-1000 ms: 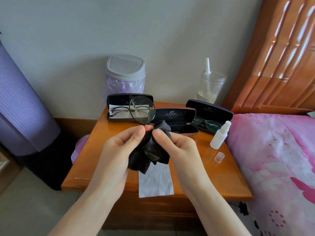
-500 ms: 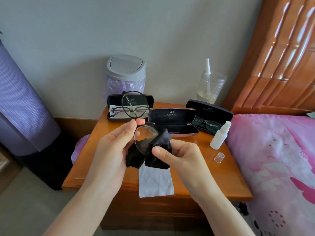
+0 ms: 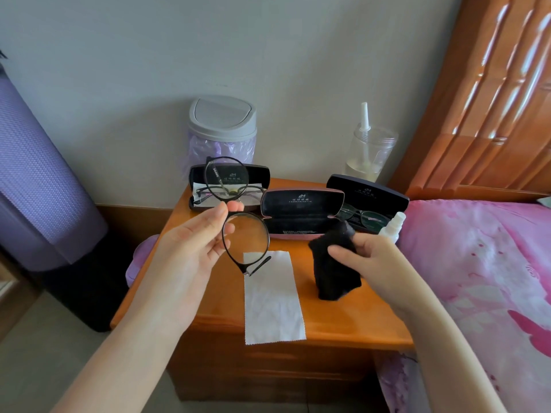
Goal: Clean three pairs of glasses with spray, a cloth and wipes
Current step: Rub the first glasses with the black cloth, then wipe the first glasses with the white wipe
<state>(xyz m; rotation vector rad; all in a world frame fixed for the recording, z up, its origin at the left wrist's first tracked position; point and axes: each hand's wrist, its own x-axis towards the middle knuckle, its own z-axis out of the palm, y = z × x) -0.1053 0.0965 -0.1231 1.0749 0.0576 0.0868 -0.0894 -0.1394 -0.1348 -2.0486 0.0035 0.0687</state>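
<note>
My left hand (image 3: 190, 248) pinches the round black-framed glasses (image 3: 246, 235) at the bridge between thumb and fingertips. The frame is turned on end, one lens above the other, above the bedside table (image 3: 343, 317). My right hand (image 3: 372, 257) grips the black cloth (image 3: 334, 269), thumb pressed on its front, and the cloth hangs down towards the tabletop, apart from the glasses. A white wipe (image 3: 271, 296) lies flat between my hands, its near end over the table's front edge. Behind stand three open cases: the left case (image 3: 258, 177) holds a pair, the pink-edged middle case (image 3: 301, 213) looks empty, and the right case (image 3: 366, 195) holds another pair (image 3: 363, 217). The white spray bottle (image 3: 393, 226) stands just behind my right hand.
</note>
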